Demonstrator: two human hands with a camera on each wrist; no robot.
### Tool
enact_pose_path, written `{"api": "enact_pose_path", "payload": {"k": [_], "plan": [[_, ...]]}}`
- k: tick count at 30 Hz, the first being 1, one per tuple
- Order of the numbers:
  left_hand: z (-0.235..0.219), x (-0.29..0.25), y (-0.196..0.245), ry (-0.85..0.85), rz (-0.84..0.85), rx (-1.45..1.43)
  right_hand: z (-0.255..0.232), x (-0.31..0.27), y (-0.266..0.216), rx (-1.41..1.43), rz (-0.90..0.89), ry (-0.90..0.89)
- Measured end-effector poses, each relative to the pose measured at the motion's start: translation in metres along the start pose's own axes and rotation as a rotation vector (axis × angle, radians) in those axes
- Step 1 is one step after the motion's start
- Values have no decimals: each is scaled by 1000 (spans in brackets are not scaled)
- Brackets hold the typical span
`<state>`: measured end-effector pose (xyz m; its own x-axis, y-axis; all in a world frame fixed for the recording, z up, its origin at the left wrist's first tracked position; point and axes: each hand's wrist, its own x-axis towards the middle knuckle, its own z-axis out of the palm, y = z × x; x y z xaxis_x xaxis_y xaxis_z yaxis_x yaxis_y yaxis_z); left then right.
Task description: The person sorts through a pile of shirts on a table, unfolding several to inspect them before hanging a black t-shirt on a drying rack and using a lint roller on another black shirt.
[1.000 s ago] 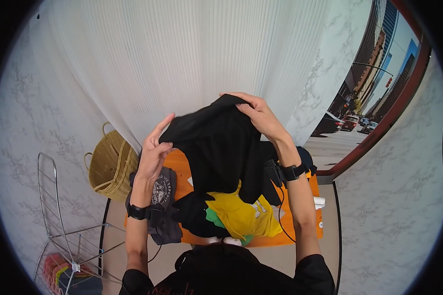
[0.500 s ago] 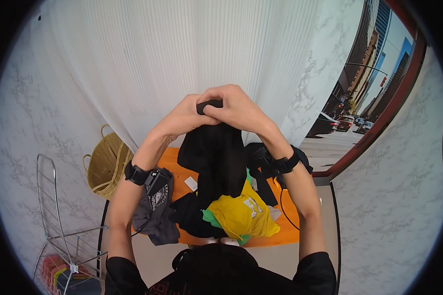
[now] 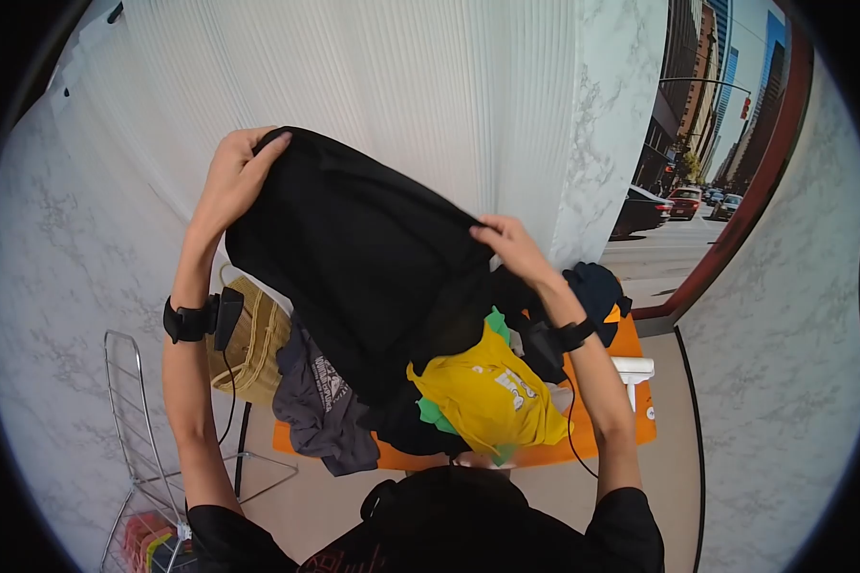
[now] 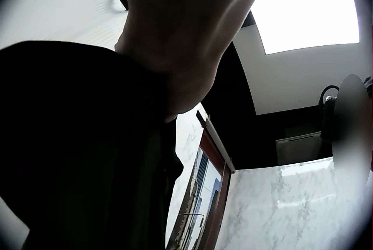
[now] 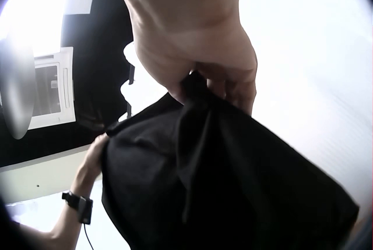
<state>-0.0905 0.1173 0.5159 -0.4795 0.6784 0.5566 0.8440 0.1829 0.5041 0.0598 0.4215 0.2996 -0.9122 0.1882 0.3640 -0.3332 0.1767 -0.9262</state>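
Head view shows a black garment (image 3: 354, 248) held up in the air between both hands, above the table (image 3: 644, 426). The left hand (image 3: 234, 177) pinches its upper corner, with the thumb lying on the near side. The right hand (image 3: 516, 250), which is lower, pinches the other end of the same edge between thumb and fingers.

I judge that the step in hand is to open and stretch this cloth. The next move would call for a firm pinch at both ends and a level upper edge, so that the cloth does not slip or fold.

Under it, the yellow shirt (image 3: 478, 382) and the grey garment (image 3: 330, 420) are partly covered from the camera. Most left fingers are hidden behind the cloth, and the left wrist view is too dark to show the grip well. In the right wrist view some fingers curl behind the edge. I cannot tell which kind of garment it is, nor exactly where its lower end stops, because dark clothes lie below it.
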Motion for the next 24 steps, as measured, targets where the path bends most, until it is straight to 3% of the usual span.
{"api": "enact_pose_path", "payload": {"k": [3, 5, 7, 9, 13, 14, 16, 17, 18, 19, 21, 23, 24], "plan": [[-12, -4, -36, 50, -96, 20, -16, 9, -52, -75, 15, 147], [-21, -5, -66, -12, -227, 35, -24, 20, -83, -186, -54, 221], [-19, -11, -64, 1, -254, -35, -42, 43, -93, -297, -265, 263], [-19, -16, -58, -44, -284, -72, -55, 61, -129, -477, -286, 302], [-13, -14, -64, 27, -299, -141, -61, 69, -152, -772, -304, 351], [-15, -14, -69, 28, -297, -149, -61, 69, -156, -869, -277, 357], [-15, -5, -84, 231, -149, -29, -63, 72, -147, -943, -356, 323], [-20, -5, -74, 217, -169, -19, -67, 71, -139, -1010, -431, 281], [-34, 5, -100, 251, -214, 122, -67, 70, -130, -1035, -436, 267], [-37, 9, -101, 320, -90, 99, -65, 70, -120, -1058, -442, 256], [-47, 12, -83, 348, -78, 19, -57, 66, -108, -1031, -486, 280], [-64, 23, -88, 386, -70, -29, -41, 54, -121, -1058, -237, 274], [-72, 28, -84, 411, -97, -52, -41, 57, -115, -1136, -197, 304]]}}
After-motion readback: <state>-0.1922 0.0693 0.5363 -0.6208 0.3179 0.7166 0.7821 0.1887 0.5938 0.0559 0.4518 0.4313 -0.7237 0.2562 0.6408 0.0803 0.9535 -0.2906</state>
